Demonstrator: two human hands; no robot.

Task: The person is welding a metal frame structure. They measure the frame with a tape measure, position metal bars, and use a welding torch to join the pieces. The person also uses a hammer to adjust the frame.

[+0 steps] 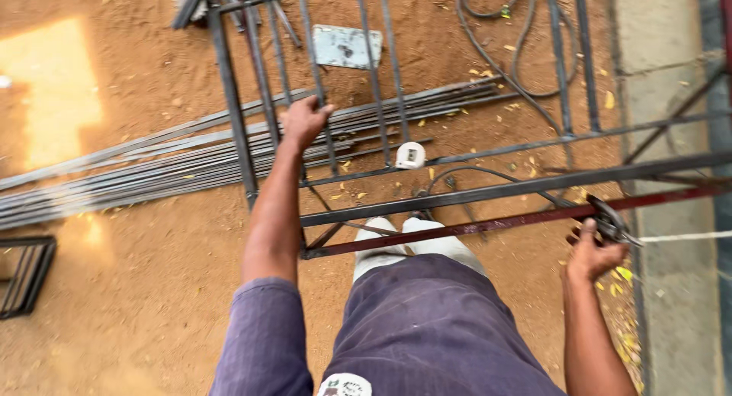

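Steel grille frame (pixel 473 194): I'm clenching one upright bar (pixel 324 129) with my left hand (pixel 303 121), my right hand (pixel 591 255) gripping a clamp (pixel 608 220).

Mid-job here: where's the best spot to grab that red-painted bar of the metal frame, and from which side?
Probably the bare stretch of the red bar between the person's legs and the right hand, taken from the near side with fingers wrapping over the top. It runs long and thin, nearly level, with open space below. The right hand already holds a clamp-like tool at its far end; the left hand grips an upright rod.
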